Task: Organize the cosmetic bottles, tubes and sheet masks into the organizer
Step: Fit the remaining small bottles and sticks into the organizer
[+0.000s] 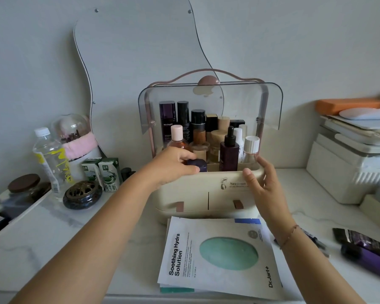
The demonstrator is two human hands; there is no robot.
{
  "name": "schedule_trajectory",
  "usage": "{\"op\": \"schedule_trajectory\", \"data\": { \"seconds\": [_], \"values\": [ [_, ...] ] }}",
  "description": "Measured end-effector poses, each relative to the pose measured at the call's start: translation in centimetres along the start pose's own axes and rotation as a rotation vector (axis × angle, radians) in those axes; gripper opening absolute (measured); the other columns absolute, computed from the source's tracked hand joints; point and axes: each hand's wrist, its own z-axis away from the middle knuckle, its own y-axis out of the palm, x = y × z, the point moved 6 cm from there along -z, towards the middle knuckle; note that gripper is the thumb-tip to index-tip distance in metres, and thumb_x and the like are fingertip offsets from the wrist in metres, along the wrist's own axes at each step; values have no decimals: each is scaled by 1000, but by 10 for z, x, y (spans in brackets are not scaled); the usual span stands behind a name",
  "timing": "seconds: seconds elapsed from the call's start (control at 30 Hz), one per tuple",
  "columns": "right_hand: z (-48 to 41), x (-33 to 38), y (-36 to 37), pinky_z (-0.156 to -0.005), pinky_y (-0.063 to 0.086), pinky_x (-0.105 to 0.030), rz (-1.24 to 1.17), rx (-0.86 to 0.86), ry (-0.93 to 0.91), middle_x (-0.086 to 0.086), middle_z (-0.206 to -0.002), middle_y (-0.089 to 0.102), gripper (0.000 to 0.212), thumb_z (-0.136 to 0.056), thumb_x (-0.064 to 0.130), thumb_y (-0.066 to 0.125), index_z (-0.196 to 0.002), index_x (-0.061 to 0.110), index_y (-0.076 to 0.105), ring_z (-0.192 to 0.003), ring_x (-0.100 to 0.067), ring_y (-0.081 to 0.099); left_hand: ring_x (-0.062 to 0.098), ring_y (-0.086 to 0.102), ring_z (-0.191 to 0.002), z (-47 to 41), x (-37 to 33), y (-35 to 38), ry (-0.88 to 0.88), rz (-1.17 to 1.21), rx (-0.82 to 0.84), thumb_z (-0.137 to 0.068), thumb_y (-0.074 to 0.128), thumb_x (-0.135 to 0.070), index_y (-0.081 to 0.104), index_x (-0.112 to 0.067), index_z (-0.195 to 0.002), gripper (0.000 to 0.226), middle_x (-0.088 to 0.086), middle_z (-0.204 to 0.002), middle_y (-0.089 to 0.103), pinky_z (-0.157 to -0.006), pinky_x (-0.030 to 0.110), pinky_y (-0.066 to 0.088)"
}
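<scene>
The fingers [185, 164] of the left hand [173, 164] curl around a small dark purple jar [197, 165], holding it at the near left edge of the open top compartment of the cream plastic cosmetic organizer [193, 189]. The right hand [264, 183] rests against the organizer's near right corner, its fingers loosely spread and holding nothing, thumb on the front rim. The organizer's clear smoky lid [270, 106] is swung up. Inside stand upright bottles, among them a dark brown dropper bottle [229, 150], a white-capped clear bottle [251, 148] at the right and a pink-capped amber bottle [177, 137] at the left. Near the organizer, on the white marble-patterned table [75, 233], lies a stack of white sheet mask packets [217, 255] with a green oval. To the right lies a purple tube [373, 257].
</scene>
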Motion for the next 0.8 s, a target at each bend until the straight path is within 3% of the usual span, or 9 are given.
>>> {"op": "schedule_trajectory", "data": {
  "seconds": [0.23, 0.3, 0.37, 0.43, 0.5, 0.57, 0.67, 0.8],
  "values": [
    [0, -2, 2, -84, 48, -29, -24, -2, -10, -3, -128, 55, 38, -87, 45, 53, -122, 47, 38, -103, -16, 60, 7, 59, -112, 9, -5, 0, 48, -18, 19, -88, 65, -14, 68, -18, -114, 26, -3, -122, 65, -104, 25, 40],
    [0, -2, 2, -83, 48, -29, -32, -3, -11, -1, -129, 55, 39, -87, 45, 53, -123, 45, 39, -102, -16, 60, -2, 59, -109, 16, -9, -1, 139, 28, -20, -88, 66, -15, 70, -20, -110, 23, -11, -116, 65, -104, 22, 41],
    [-1, -4, 1, -80, 47, -27, -27, -6, -13, -1, -125, 56, 42, -87, 44, 53, -127, 40, 40, -102, -20, 60, -12, 58, -105, 32, -7, -10, 264, 122, -207, -88, 65, -18, 69, -28, -108, 23, -21, -113, 64, -100, 12, 41],
    [-1, -6, 0, -76, 47, -27, 1, -13, -18, -5, -117, 58, 45, -87, 46, 52, -129, 39, 39, -99, -27, 58, -9, 59, -105, 63, 13, -27, 334, 184, -571, -88, 65, -21, 66, -38, -105, 24, -25, -108, 66, -92, 8, 43],
    [1, -6, 0, -69, 47, -26, 6, -12, -20, -10, -110, 58, 48, -82, 53, 49, -127, 42, 39, -96, -30, 59, 4, 61, -105, 94, 53, -38, 270, 265, -896, -88, 66, -19, 63, -40, -101, 25, -18, -105, 67, -92, 14, 44],
    [2, -7, 2, -71, 48, -30, -7, -11, -21, -9, -109, 58, 48, -80, 56, 48, -125, 42, 39, -95, -28, 59, 15, 57, -112, 104, 97, -42, 116, 262, -1010, -85, 69, -15, 60, -29, -109, 29, -7, -113, 61, -96, 22, 41],
    [2, -8, 3, -71, 48, -31, -9, -23, -25, -1, -103, 56, 39, -86, 50, 49, -123, 44, 38, -92, -19, 57, 24, 47, -123, 88, 146, -41, -94, 149, -922, -79, 75, -16, 50, -11, -129, 56, 4, -129, 48, -103, 31, 36],
    [2, -9, 2, -65, 42, -26, 1, -64, -56, 6, -96, 55, 35, -89, 43, 51, -123, 39, 41, -87, -15, 56, 24, 34, -137, 53, 179, -41, -237, 150, -736, -70, 83, -26, 29, -12, -146, 94, 9, -150, 34, -113, 38, 29]
  ]
}}
